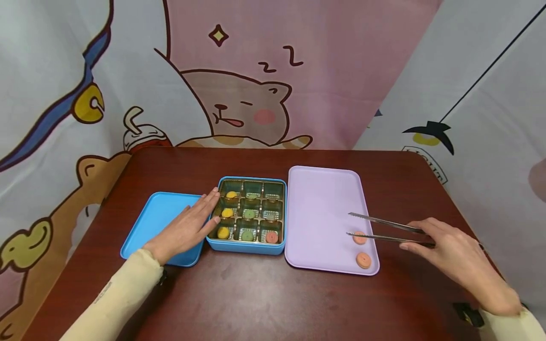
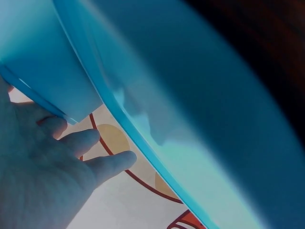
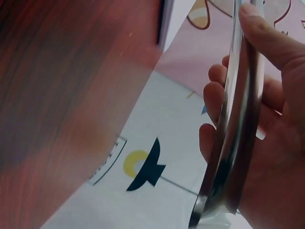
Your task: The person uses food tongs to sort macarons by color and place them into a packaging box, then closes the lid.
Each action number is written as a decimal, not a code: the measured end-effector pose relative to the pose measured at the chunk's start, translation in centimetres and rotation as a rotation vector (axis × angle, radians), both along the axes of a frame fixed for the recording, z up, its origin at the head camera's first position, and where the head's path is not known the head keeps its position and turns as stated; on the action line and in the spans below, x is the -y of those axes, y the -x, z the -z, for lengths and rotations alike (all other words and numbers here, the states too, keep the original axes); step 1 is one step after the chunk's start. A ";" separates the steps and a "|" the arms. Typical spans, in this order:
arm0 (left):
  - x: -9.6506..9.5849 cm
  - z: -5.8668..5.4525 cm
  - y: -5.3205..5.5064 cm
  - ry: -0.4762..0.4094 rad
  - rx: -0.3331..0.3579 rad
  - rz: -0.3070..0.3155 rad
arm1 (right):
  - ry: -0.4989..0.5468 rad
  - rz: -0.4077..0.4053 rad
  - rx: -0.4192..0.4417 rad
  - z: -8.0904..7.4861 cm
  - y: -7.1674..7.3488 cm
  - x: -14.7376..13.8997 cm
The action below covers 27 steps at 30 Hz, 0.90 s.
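In the head view, my left hand (image 1: 185, 232) rests with straight fingers against the left side of a blue box (image 1: 247, 246). The box has a gold divided insert. Yellow pieces (image 1: 223, 232) lie in its left column, green pieces (image 1: 247, 235) in the middle column, and a pink round piece (image 1: 271, 237) in the front right compartment. My right hand (image 1: 452, 253) holds metal tongs (image 1: 386, 220), their tips apart above a lilac tray (image 1: 324, 213). Two orange-pink round pieces (image 1: 363, 260) lie at the tray's front right; the lower tong arm crosses over the farther one.
A blue lid (image 1: 164, 213) lies left of the box, partly under my left forearm. The brown table (image 1: 247, 293) carries everything. A printed cartoon cloth (image 1: 341, 71) hangs behind the table and along its sides. The tray stands close beside the box.
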<state>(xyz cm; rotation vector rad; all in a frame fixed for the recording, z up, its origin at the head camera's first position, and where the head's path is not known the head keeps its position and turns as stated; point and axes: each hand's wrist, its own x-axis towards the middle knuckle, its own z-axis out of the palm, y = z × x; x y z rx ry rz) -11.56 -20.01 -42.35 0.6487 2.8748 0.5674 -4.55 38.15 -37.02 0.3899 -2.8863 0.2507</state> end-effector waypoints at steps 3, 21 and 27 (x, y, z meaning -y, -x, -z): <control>0.1 0.0 0.0 0.003 0.000 -0.005 | -0.027 0.018 0.055 0.0 0.2 -0.7; 0.1 0.1 -0.1 -0.005 -0.009 -0.002 | -0.139 0.001 0.087 0.9 0.1 -2.5; 0.0 0.2 0.0 -0.006 -0.013 0.002 | -0.134 -0.007 0.096 1.0 0.3 -2.4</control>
